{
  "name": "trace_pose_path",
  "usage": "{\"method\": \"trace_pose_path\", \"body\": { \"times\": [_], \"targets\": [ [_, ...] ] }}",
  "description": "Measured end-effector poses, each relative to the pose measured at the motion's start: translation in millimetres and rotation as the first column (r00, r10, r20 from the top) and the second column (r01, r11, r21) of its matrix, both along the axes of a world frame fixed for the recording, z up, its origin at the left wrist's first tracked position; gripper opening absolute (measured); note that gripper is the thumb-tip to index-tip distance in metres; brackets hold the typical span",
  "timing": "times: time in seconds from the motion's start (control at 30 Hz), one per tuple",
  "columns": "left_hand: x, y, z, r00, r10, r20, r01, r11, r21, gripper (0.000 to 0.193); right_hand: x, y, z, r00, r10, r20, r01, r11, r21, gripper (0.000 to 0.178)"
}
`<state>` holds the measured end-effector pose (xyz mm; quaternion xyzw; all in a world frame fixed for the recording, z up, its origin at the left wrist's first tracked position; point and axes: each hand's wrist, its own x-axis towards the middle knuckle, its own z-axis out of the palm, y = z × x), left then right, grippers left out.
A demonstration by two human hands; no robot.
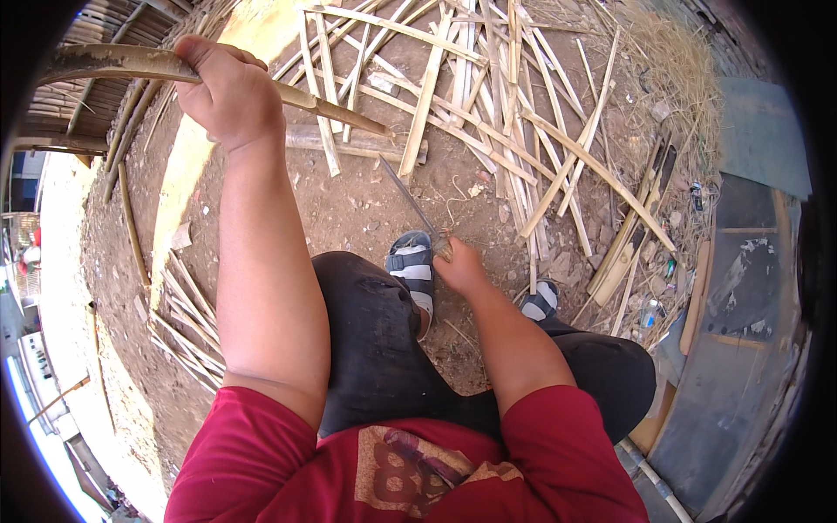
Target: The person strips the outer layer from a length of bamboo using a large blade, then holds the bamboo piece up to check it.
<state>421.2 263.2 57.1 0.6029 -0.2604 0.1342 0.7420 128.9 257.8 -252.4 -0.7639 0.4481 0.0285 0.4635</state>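
Note:
My left hand (231,100), raised at the upper left, is closed around a long split bamboo piece (323,106). One end of the bamboo reaches out to the far left, and the other slants down toward the ground in front of me. Low between my knees, my right hand (462,267) is closed on a long knife (408,197). Its thin dark blade points forward and left, past my sandalled left foot (412,266). The fingers hide the knife's handle. A bamboo length (375,146) lies on the soil beyond the blade's tip.
A tangled heap of split bamboo strips (510,131) covers the ground ahead. More strips (187,318) lie beside me at the left. Darker bamboo pieces (623,261), a plastic bottle (649,314) and dry straw (676,78) are to the right, near grey panels (741,288).

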Motion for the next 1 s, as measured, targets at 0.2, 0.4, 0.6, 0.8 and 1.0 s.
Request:
{"method": "trace_pose_path", "body": {
  "times": [0.2,0.4,0.6,0.8,1.0],
  "targets": [
    [8,3,-2,1.0,0.009,-0.01,-0.009,1.0,-0.025,0.06,-26,0,-10,0.993,-0.051,-0.11,0.049,0.999,-0.022,0.047],
    [7,3,-1,1.0,0.004,-0.023,-0.005,1.0,-0.027,0.06,-3,-19,-16,0.837,-0.51,0.199,0.535,0.839,-0.1,0.045],
    [-1,-1,2,0.996,-0.017,-0.083,0.015,0.999,-0.033,0.058,24,-39,23,0.792,-0.509,0.337,0.577,0.805,-0.141,0.049],
    [5,6,6,0.999,0.047,-0.012,-0.047,0.999,-0.009,0.057,28,-10,8,0.978,-0.13,0.164,0.142,0.988,-0.065,0.053],
    [5,10,9,0.997,0.065,-0.05,-0.069,0.996,-0.064,0.056,-1,-6,-19,0.965,-0.259,0.049,0.261,0.964,-0.049,0.046]
  ]
}}
